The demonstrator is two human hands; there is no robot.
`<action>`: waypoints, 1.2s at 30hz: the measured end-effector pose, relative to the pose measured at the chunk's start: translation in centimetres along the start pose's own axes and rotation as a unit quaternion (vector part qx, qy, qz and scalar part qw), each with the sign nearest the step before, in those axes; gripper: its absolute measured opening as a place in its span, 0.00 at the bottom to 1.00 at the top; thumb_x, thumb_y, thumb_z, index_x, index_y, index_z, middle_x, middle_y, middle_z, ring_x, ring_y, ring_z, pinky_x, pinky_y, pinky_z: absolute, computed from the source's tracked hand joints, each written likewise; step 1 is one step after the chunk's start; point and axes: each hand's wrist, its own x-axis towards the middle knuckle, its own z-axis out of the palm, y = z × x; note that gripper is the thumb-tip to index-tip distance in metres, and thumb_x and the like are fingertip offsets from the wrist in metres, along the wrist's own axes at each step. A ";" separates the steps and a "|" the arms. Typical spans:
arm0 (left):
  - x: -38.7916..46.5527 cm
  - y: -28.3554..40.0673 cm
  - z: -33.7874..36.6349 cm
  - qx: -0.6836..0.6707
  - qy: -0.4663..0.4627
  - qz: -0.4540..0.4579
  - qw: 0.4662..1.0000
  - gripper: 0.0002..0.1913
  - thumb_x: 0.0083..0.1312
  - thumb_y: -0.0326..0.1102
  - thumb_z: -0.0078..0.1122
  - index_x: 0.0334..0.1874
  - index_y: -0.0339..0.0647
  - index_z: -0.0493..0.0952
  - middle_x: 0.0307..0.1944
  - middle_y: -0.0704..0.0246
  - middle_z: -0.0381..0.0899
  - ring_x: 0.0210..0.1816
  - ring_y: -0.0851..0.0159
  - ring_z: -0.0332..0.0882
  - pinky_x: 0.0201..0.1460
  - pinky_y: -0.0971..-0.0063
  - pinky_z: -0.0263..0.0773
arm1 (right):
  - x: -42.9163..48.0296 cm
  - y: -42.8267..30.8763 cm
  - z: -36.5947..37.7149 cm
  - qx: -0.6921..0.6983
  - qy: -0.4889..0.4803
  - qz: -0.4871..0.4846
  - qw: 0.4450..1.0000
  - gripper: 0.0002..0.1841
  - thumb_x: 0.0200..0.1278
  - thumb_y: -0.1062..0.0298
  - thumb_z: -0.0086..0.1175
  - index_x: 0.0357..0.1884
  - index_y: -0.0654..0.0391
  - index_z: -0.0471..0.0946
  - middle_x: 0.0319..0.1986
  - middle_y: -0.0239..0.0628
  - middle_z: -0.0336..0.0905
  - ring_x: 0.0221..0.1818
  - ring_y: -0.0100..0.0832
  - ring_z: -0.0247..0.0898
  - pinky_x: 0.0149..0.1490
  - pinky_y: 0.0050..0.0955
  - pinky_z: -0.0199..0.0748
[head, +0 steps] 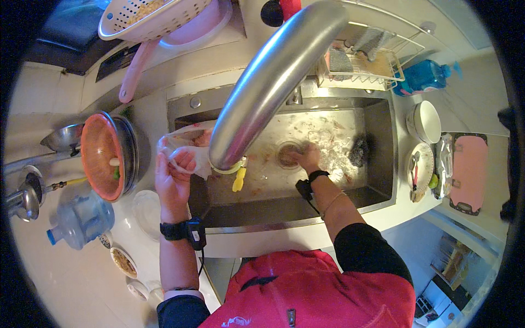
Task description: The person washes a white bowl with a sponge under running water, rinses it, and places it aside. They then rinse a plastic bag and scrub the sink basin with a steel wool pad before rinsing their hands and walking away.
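My left hand [174,168] grips the rim of a translucent plastic bag [202,159] above the sink's left end. Pinkish pieces show inside the bag, but I cannot tell what they are. Down in the stainless steel sink [379,149], my right hand [310,158] reaches its fingers to the round drain [289,155]. Whether those fingers hold anything is unclear. Small reddish and dark scraps lie scattered over the wet sink floor. A dark mesh scourer [359,150] rests near the right wall. The steel faucet [279,82] crosses above the sink, with a yellow tag [238,179] by its outlet.
Left of the sink stand an orange colander [100,158] in stacked basins and a water jug [84,219]. A white strainer [164,20] with a pink handle sits at the back left. A wire rack [361,74], bowls [428,123] and a pink cutting board [469,172] are rightward.
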 end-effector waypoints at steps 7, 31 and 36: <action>-0.6 0.7 -0.9 0.007 0.000 -0.007 1.000 0.22 0.73 0.47 0.33 0.67 0.51 0.55 0.43 0.58 0.80 0.43 0.59 0.80 0.44 0.67 0.77 | -0.5 -13.0 4.7 0.102 -0.146 -0.166 0.970 0.26 0.46 0.58 0.62 0.49 0.59 0.71 0.45 0.49 0.73 0.49 0.50 0.68 0.55 0.45 0.67; -3.2 -1.5 1.0 0.180 -0.099 -0.128 0.970 0.22 0.73 0.46 0.37 0.64 0.45 0.62 0.39 0.59 0.80 0.37 0.60 0.82 0.37 0.69 0.79 | -3.8 -24.9 -10.0 0.436 -0.266 -0.324 0.796 0.09 0.57 0.75 0.52 0.41 0.57 0.77 0.33 0.33 0.77 0.36 0.26 0.72 0.41 0.29 0.74; -2.1 -0.7 1.0 0.163 -0.054 -0.078 0.982 0.22 0.72 0.47 0.39 0.65 0.47 0.61 0.39 0.61 0.80 0.38 0.60 0.81 0.40 0.67 0.78 | -4.2 -24.3 -10.3 0.441 -0.244 -0.365 0.783 0.14 0.54 0.69 0.60 0.44 0.57 0.77 0.39 0.33 0.79 0.43 0.26 0.73 0.51 0.26 0.70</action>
